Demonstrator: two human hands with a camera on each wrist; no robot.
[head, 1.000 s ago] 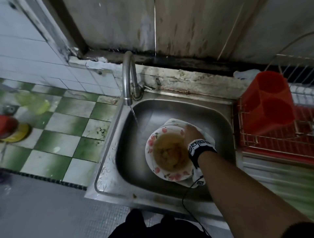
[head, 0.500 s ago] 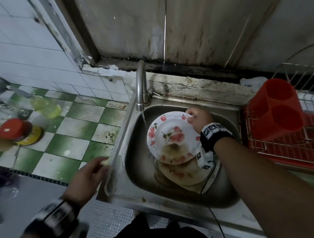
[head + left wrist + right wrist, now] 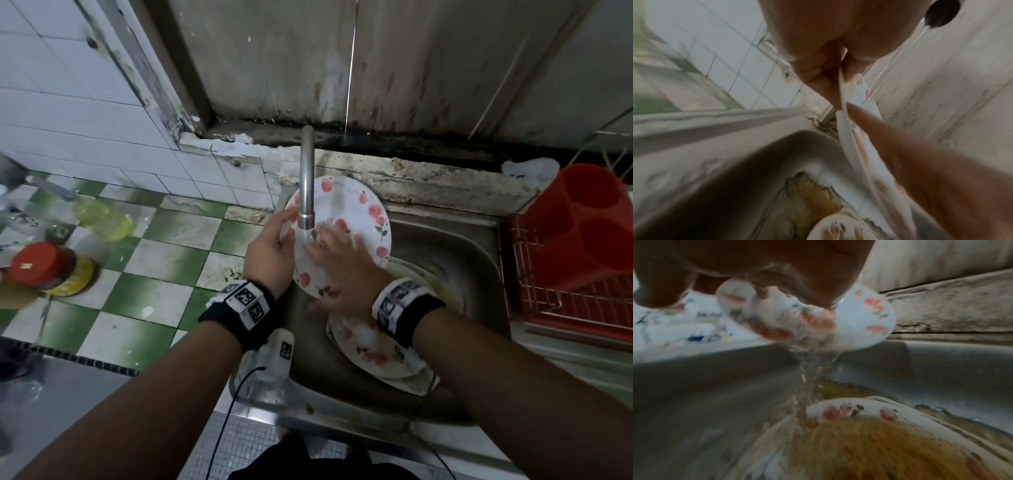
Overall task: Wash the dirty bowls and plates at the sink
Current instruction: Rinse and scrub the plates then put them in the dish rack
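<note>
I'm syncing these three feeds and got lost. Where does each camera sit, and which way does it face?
Head: looks down at the sink; both forearms, left hand gripping the floral plate, right hand flat on it.
Left wrist: looks along the left hand at the plate's edge.
Right wrist: under the right hand, facing the dripping plate.
All share the plate.

a steel sink (image 3: 479, 240) holds a stack of dirty floral plates (image 3: 373, 356) toward its front right; the green-and-white tiled counter (image 3: 154, 274) carries a red-lidded jar (image 3: 41, 265) at its left edge
</note>
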